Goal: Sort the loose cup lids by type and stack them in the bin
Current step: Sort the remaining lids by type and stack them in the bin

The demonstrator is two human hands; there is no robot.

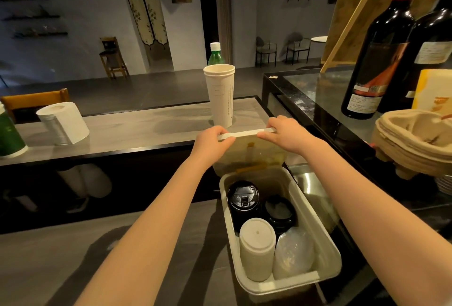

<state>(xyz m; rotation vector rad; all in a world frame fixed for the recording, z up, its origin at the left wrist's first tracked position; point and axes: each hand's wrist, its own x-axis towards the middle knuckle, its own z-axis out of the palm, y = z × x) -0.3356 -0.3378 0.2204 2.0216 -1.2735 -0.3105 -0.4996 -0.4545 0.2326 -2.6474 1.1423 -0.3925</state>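
A cream plastic bin (325, 242) sits on the lower counter with sorted lid stacks inside: two black stacks, one (243, 198) at the back left and another (278, 212) to its right, a white stack (256, 249) in front, and a clear stack (293, 254) at the front right. The bin's translucent hinged cover (247, 133) stands upright at the far end. My left hand (212, 140) grips the cover's top edge at its left end. My right hand (283, 132) grips the right end.
A tall stack of white paper cups (220, 95) stands on the raised counter behind the cover, a green bottle (215, 56) behind it. A paper roll (63, 126) lies at left. Wine bottles (374, 56) and pulp cup carriers (415, 139) crowd the right.
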